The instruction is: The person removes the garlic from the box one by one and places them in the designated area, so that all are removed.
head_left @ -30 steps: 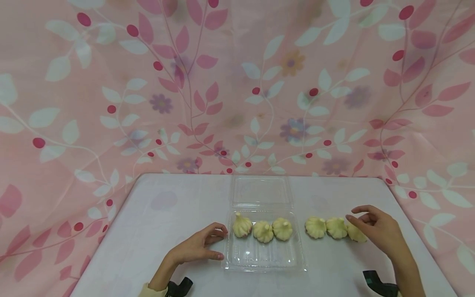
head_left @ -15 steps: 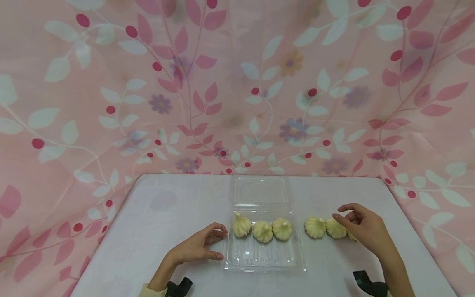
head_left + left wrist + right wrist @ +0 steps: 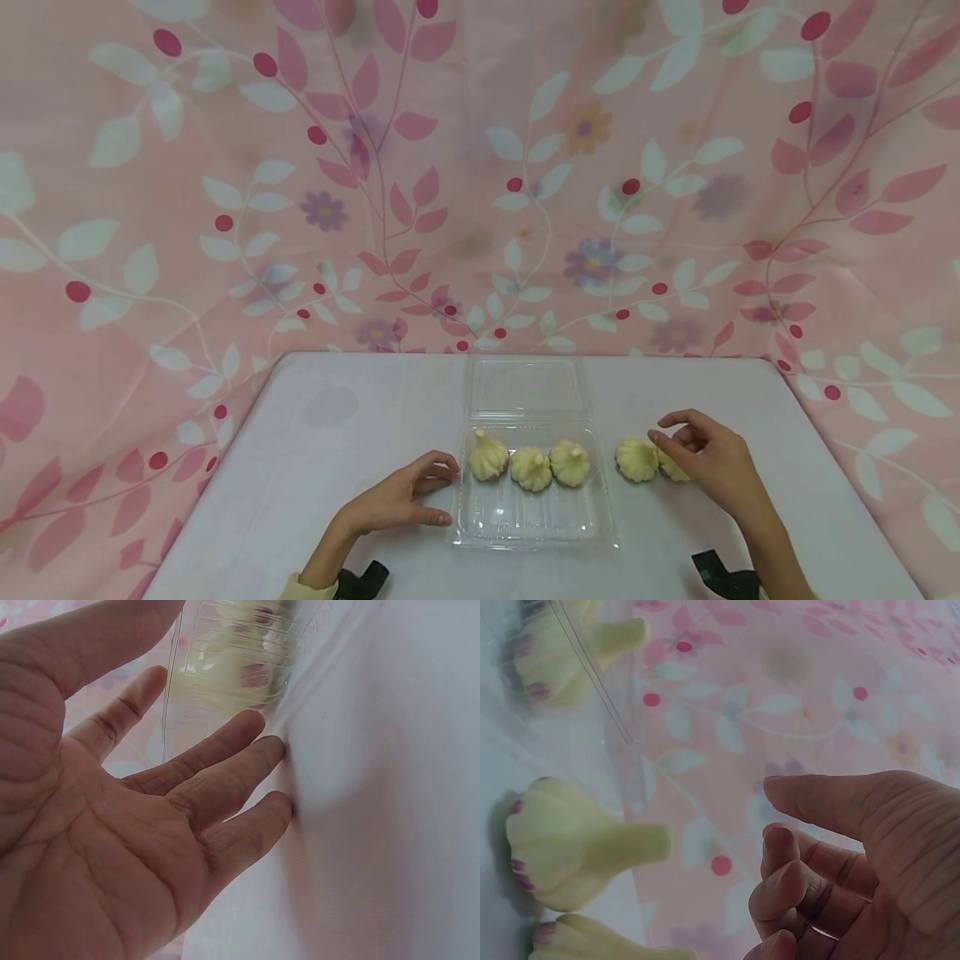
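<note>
A clear plastic clamshell box (image 3: 525, 529) lies open, holding three garlic bulbs (image 3: 532, 469) in a row along its back half. To its right, a garlic bulb (image 3: 637, 460) lies on the table beside a second bulb (image 3: 671, 468), partly covered by my right hand (image 3: 708, 462). That hand hovers over the loose bulbs with nothing in its loosely bent fingers; the right wrist view shows a whole garlic bulb (image 3: 562, 844) apart from its fingertips. My left hand (image 3: 397, 500) rests at the box's left side, fingers extended and palm bare in the left wrist view.
The box's transparent lid (image 3: 528, 387) is folded back toward the table's far edge. A white cloth covers the table (image 3: 337, 450). Behind it hangs a pink curtain (image 3: 465, 208) with leaves and flowers. Black mounts (image 3: 726, 575) are strapped at both wrists.
My right hand has moved left above the loose garlic bulbs, hiding the rightmost one that showed earlier. The left hand, the box and its garlic have stayed put.
</note>
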Demonstrator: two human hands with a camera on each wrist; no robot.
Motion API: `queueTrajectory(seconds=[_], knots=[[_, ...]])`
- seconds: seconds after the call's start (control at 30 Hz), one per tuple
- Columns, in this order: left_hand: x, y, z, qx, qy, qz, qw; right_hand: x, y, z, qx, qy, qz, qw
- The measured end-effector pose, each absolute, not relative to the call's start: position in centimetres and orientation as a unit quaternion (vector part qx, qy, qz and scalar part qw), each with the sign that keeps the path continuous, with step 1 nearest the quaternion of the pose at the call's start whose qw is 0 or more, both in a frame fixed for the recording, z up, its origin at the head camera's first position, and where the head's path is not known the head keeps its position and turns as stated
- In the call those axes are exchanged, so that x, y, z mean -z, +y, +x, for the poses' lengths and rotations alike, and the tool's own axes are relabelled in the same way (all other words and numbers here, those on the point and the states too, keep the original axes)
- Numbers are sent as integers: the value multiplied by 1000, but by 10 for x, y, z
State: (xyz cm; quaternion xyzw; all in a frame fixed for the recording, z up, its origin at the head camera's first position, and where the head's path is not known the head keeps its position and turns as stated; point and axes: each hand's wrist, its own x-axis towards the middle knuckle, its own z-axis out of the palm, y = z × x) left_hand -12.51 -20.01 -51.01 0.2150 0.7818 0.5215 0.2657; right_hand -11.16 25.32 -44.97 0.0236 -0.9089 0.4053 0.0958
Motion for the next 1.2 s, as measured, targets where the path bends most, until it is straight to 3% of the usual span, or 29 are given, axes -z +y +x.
queueTrajectory(seconds=[1.2], knots=[[510, -201, -125, -518, 784, 216, 264, 470, 200, -116, -452, -886, 75, 68]])
